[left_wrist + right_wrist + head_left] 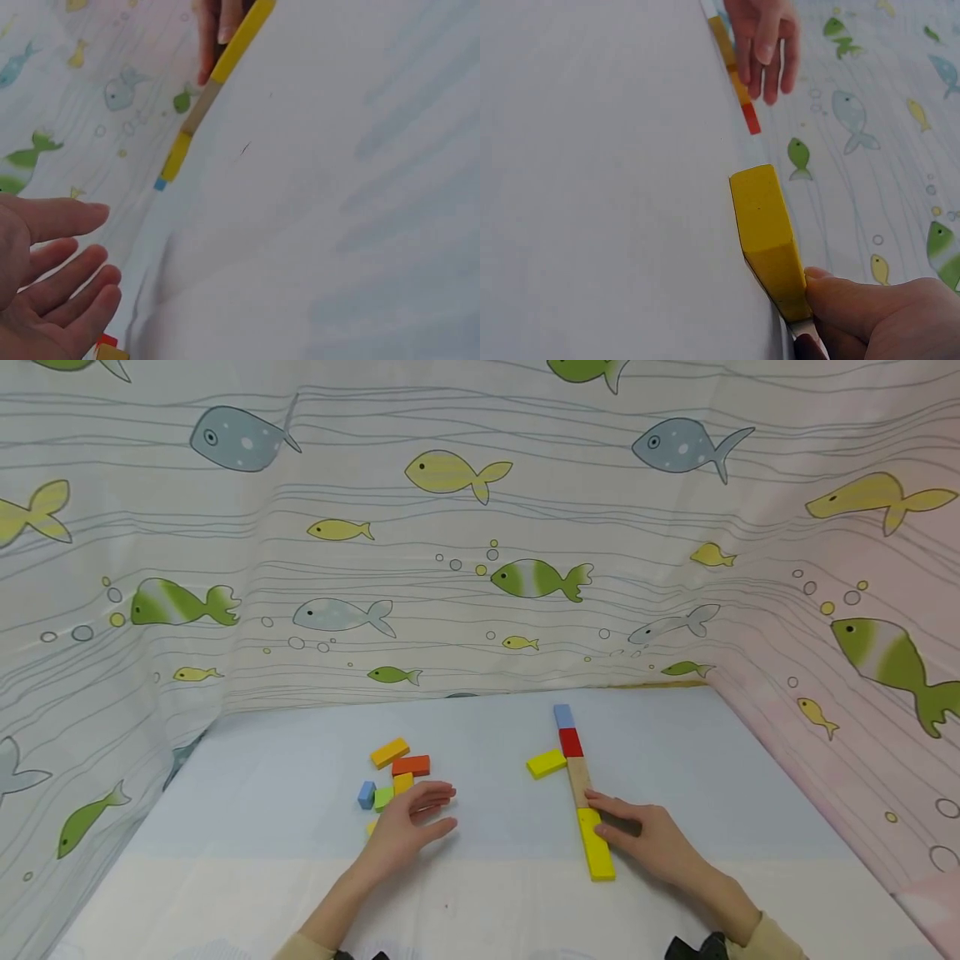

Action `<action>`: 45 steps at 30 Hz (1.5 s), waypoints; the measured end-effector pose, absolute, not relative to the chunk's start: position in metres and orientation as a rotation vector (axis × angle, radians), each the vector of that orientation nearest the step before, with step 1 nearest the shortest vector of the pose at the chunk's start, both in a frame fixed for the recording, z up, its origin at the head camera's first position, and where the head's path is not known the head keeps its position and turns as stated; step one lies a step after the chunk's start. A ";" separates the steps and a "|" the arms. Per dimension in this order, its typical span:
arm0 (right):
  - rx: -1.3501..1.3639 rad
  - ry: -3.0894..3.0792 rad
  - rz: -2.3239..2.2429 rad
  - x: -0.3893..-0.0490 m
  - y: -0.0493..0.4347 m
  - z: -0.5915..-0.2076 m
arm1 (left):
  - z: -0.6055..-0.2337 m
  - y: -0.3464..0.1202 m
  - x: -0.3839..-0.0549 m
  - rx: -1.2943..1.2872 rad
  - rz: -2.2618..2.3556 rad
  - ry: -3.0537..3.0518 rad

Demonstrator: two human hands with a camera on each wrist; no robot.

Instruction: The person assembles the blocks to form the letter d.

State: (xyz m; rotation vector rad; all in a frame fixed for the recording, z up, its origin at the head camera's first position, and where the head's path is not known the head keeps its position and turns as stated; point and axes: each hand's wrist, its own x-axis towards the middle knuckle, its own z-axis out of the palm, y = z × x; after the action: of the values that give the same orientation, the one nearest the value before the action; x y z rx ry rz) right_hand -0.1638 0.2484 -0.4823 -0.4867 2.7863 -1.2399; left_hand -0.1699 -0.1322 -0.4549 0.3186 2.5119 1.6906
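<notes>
A line of blocks runs away from me on the right: a yellow block (596,847) nearest, then a bare-wood block (580,781), a red block (571,742) and a light blue block (563,717) farthest. My right hand (656,839) lies along its right side, thumb against the yellow block and fingertips at the bare-wood block. Another yellow block (547,764) angles out leftward beside the line. On the left my left hand (408,822), fingers loosely extended and holding nothing, hovers by several loose blocks, partly covering them. They include an orange-red block (411,766) and a green block (383,798).
A yellow-orange block (390,752) and a small blue block (366,794) belong to the left group. The pale cloth-covered table (487,827) lies between both groups. A fish-print curtain (450,560) encloses the back and sides.
</notes>
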 end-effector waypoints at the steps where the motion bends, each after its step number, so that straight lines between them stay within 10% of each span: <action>1: -0.487 2.790 -1.238 -0.164 0.249 -0.482 | -0.455 -0.134 -0.170 0.320 1.695 2.511; 45: -0.504 2.786 -1.252 -0.165 0.249 -0.485 | -0.458 -0.209 -0.178 0.466 1.644 2.526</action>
State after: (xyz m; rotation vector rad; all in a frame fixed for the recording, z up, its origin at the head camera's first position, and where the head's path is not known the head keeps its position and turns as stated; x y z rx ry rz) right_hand -0.1654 0.2494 -0.4851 -0.5037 2.7865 -1.2519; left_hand -0.1782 -0.2089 -0.4580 0.4660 2.5262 1.6435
